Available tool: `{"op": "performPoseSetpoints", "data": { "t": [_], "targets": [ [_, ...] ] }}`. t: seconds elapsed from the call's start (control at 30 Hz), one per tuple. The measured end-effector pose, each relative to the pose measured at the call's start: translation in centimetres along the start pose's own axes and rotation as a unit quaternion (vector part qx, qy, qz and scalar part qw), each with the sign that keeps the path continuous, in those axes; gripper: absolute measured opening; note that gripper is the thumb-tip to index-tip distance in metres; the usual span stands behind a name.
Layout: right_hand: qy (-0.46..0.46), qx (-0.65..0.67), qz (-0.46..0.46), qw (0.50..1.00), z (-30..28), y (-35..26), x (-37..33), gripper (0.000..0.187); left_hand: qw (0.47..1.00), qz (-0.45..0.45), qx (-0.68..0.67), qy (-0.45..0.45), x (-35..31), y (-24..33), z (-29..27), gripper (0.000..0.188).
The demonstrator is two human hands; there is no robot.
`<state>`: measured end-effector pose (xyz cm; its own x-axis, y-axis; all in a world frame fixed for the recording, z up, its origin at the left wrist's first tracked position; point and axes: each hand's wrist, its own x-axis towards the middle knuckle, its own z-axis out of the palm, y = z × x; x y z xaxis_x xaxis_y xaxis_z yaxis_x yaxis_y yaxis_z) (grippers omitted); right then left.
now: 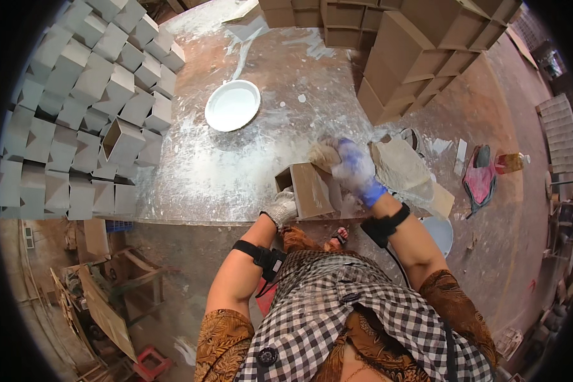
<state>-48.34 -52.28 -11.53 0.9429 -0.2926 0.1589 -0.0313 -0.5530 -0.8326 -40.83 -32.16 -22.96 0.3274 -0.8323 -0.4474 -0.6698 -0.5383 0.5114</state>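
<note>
At the table's near edge stands a small brown open-ended box. My left hand, in a whitish knit glove, grips it from its left side, with part of the fingers hidden. Over the box's far right corner, my right hand wears a blue glove smeared with white. It is closed round a beige, sponge-like wad, blurred by motion; I cannot tell whether the wad touches the box. To the right of that hand lies a crumpled beige cloth.
A white shallow dish sits farther back on the white-smeared table. Pale boxes are stacked at left, brown boxes at far right. A pink-and-grey cloth and an amber bottle lie right.
</note>
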Motion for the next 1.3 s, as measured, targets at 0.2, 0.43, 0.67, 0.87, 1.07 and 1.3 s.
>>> {"op": "performPoseSetpoints", "data": {
  "t": [0.2,0.43,0.67,0.87,1.07,1.3],
  "targets": [
    [-0.159,0.209,-0.052,0.963,1.2,-0.3,-6.7,0.007,0.996,-0.038,0.033,-0.08,-0.8,3.7,-3.6,0.038],
    [0.013,0.321,-0.03,0.946,1.7,3.8,0.0,0.016,0.991,-0.08,-0.081,-0.075,0.9,4.4,-3.8,0.045],
    [-0.038,-0.031,-0.136,0.989,0.8,-2.0,-7.0,0.023,0.989,-0.034,0.05,-0.134,1.0,4.2,-3.4,0.039],
    [0.045,0.29,0.005,0.956,2.2,3.3,0.7,0.014,0.998,-0.039,0.007,-0.053,1.3,5.3,-3.8,0.039],
    [-0.06,0.452,0.056,0.888,1.4,-2.0,-6.6,0.015,0.984,0.042,-0.127,-0.121,5.0,1.8,1.1,0.047],
    [-0.041,0.738,0.119,0.663,2.6,-0.3,0.0,0.021,0.992,-0.013,0.098,-0.074,1.1,7.6,-5.5,0.032]
  ]
}}
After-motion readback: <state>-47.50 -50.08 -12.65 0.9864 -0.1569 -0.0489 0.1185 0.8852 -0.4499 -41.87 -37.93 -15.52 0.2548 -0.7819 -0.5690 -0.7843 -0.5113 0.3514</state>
